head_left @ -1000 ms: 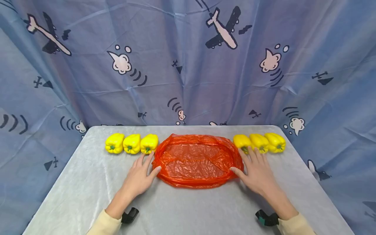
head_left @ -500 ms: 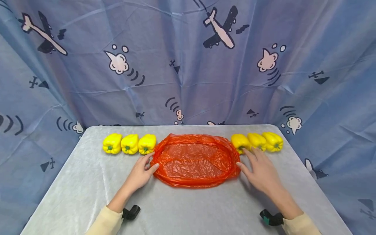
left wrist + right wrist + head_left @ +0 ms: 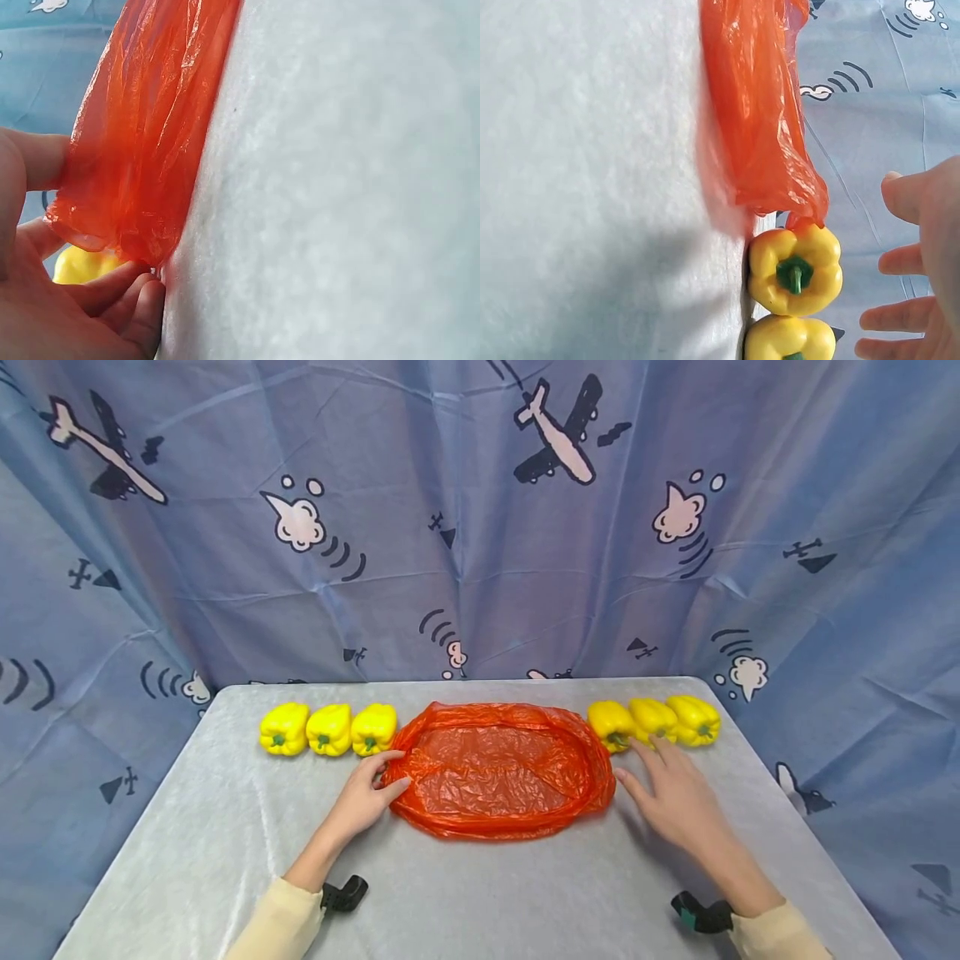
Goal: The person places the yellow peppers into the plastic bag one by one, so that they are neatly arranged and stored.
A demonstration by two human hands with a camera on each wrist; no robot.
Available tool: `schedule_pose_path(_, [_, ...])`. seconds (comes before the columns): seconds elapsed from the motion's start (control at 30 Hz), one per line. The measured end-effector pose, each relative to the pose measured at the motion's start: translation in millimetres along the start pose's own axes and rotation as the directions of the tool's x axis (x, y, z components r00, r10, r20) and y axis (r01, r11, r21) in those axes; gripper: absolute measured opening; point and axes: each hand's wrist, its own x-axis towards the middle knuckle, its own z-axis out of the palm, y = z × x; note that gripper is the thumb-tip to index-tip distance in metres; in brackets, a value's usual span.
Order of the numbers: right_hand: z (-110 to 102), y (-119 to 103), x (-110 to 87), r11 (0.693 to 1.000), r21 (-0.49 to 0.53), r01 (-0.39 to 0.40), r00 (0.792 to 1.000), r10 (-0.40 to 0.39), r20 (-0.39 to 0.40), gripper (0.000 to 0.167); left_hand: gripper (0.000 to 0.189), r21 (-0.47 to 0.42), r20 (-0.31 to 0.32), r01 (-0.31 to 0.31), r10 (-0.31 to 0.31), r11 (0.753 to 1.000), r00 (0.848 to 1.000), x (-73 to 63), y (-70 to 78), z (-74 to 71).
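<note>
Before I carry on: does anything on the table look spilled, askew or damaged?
Nothing stands out. Yellow peppers sit in a row of three on each side of the red plastic bag, which is wrinkled but shows no visible tear.

Place: curtained-off station, room type unclear | plane-print curtain (image 3: pixel 491 539) beyond my fingers (image 3: pixel 901 316) | pale tabletop (image 3: pixel 502 897) beneath them | wrist cameras (image 3: pixel 344 894) behind

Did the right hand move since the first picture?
Yes, the right hand moved to the right: in the head view, its thumb overlapped the edge of the red bag before, now it's just outside.
</note>
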Motion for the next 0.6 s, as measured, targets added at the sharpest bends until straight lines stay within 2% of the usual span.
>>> schedule_pose_path(0.23, [-7, 7, 3.4, 1.0, 0.0, -0.007, 1.0, 0.007, 0.004, 0.062, 0.045, 0.043, 0.035, -0.012, 0.01, 0.999, 0.999, 1.3, -0.2, 1.4])
schedule_pose_path(0.37, [-13, 10, 6.4, 1.0, 0.008, -0.005, 1.0, 0.005, 0.003, 0.062, 0.045, 0.064, 0.061, 0.004, -0.008, 0.998, 0.998, 0.7, -0.2, 1.7])
schedule_pose_path(0.6, [-26, 16, 15.5, 0.999, 0.011, -0.044, 0.999, 0.044, 0.032, 0.064, 0.047, 0.062, 0.039, 0.031, -0.033, 0.998, 0.999, -0.8, 0.7, 2.7])
